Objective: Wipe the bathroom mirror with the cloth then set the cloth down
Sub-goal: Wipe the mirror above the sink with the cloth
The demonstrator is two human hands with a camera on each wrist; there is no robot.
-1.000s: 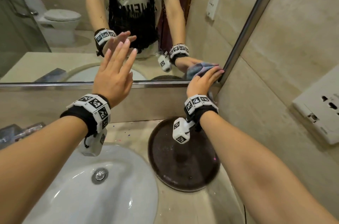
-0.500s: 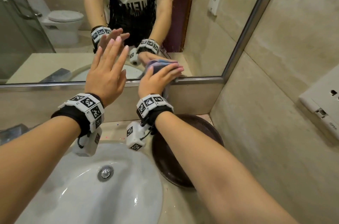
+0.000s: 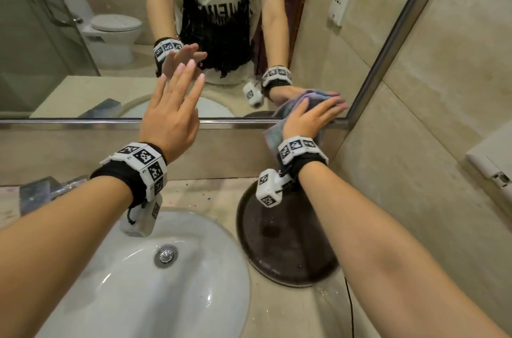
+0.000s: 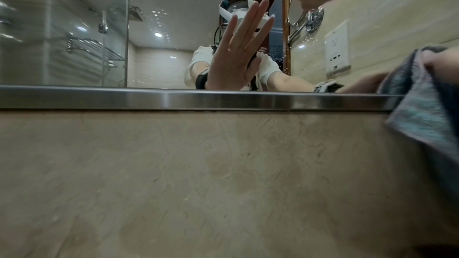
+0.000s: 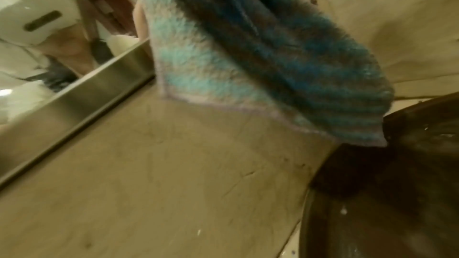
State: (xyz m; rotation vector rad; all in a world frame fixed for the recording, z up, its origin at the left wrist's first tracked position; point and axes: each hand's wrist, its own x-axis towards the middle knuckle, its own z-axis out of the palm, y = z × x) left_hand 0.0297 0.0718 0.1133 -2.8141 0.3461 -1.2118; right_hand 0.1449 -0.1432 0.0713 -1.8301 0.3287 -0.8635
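Note:
The mirror (image 3: 83,33) covers the wall above the counter, with a metal strip along its bottom edge. My right hand (image 3: 313,116) lies with fairly straight fingers on a blue-grey striped cloth (image 3: 288,107) and presses it against the glass at the lower right corner. Part of the cloth (image 5: 248,66) hangs below the frame over the tiled splashback. At the right edge of the left wrist view the cloth (image 4: 422,105) shows again. My left hand (image 3: 171,110) is raised before the glass left of centre, fingers straight, holding nothing. Whether its fingertips touch the glass I cannot tell.
A white sink basin (image 3: 138,282) lies below my left arm. A dark round tray (image 3: 285,240) sits on the counter under my right wrist. The side wall with a white socket plate (image 3: 493,163) closes in on the right. Dark wrapped items (image 3: 38,193) lie at the left.
My right hand slid the cloth left along the mirror's bottom edge, then back right to the lower right corner. My left hand stayed raised at the glass.

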